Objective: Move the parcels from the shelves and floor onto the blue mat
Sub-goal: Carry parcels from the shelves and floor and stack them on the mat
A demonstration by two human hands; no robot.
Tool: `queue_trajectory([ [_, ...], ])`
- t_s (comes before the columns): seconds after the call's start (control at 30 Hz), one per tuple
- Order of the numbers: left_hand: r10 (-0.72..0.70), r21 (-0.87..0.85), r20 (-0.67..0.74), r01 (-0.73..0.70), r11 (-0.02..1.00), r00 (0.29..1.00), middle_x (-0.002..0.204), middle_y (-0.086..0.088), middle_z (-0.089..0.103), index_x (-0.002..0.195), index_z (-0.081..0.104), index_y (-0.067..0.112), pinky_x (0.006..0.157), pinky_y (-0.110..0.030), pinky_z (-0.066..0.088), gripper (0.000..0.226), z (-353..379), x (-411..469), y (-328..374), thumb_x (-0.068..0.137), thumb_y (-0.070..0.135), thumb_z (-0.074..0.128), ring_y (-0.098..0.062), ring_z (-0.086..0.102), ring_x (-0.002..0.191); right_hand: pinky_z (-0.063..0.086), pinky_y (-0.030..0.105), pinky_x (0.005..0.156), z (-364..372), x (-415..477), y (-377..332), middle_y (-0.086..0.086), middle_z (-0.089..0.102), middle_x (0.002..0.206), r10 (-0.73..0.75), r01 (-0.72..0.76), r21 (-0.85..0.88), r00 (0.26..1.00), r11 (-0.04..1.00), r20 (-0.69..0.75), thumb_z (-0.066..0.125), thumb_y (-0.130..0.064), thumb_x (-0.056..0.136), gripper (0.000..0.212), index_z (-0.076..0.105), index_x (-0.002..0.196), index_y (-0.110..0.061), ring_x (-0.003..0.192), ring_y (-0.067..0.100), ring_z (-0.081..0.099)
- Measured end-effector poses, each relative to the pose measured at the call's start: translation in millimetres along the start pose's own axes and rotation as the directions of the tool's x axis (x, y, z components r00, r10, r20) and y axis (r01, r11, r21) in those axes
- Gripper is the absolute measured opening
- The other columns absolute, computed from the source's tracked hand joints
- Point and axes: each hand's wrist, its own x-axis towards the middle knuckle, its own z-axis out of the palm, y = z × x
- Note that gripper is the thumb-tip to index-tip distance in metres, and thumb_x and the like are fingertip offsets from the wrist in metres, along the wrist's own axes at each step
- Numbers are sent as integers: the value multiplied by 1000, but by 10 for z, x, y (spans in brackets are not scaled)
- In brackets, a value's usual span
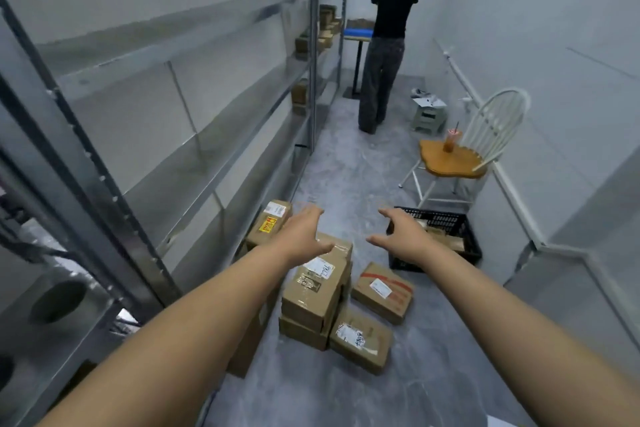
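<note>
Brown taped parcels [313,291], white labels [323,267]; left grip [304,236], right grip [403,236] spread, empty.

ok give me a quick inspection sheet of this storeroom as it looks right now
surface: grey floor, mottled and dusty-looking.
job's things: floor parcels piled beside the shelving, some stacked; shelf parcels further down; blue mat on a table at the far end.
clutter: black crate with things inside; chair with a drink on its seat; small stool.
grippers: left hand and right hand both open, fingers spread, reaching over the floor parcels, holding nothing.
cables: nothing seen.
surroundings: metal shelving on the left, white walls, another person standing at the far table.
</note>
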Motion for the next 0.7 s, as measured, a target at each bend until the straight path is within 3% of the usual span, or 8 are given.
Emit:
queue_trajectory([
  [0.3, 34, -52, 153, -26, 998, 988, 151, -9, 36, 147, 33, 10, 114, -36, 30, 72, 800, 1110, 234, 88, 31, 68, -24, 31, 141, 32, 38, 115, 73, 590, 916, 5, 39, 152, 204, -203, 75, 979, 976, -5, 74, -43, 80, 83, 37, 148, -14, 141, 22, 34],
  [0.4, -46, -90, 146, 60, 994, 988, 145, -8, 42, 141, 40, 12, 106, -39, 40, 65, 1163, 1477, 209, 87, 31, 70, -25, 35, 136, 33, 41, 114, 188, 900, 1348, 6, 40, 151, 245, -248, 77, 968, 966, 46, 74, -44, 80, 84, 36, 148, -14, 140, 23, 36],
  [0.5, -128, -94, 171, 145, 985, 977, 144, -9, 44, 140, 42, 12, 107, -34, 33, 64, 1579, 1819, 122, 86, 32, 69, -25, 38, 134, 33, 40, 113, 363, 1200, 1797, 9, 41, 149, 284, -293, 86, 954, 952, 101, 73, -42, 82, 80, 37, 147, -12, 138, 27, 37],
  [0.6, -224, -106, 192, 247, 963, 956, 140, -10, 46, 137, 46, 10, 101, -29, 34, 58, 2016, 2150, -4, 87, 30, 69, -26, 42, 131, 37, 36, 110, 576, 1522, 2240, 12, 48, 141, 290, -314, 123, 940, 942, 178, 76, -33, 81, 74, 42, 143, -13, 130, 29, 45],
  [0.7, -303, -79, 195, 323, 943, 933, 132, -11, 49, 131, 50, 8, 98, -31, 36, 51, 2461, 2423, -136, 87, 26, 68, -26, 42, 126, 39, 41, 110, 836, 1853, 2689, 10, 49, 143, 288, -329, 146, 925, 933, 248, 75, -28, 81, 72, 43, 144, -13, 130, 28, 48],
])
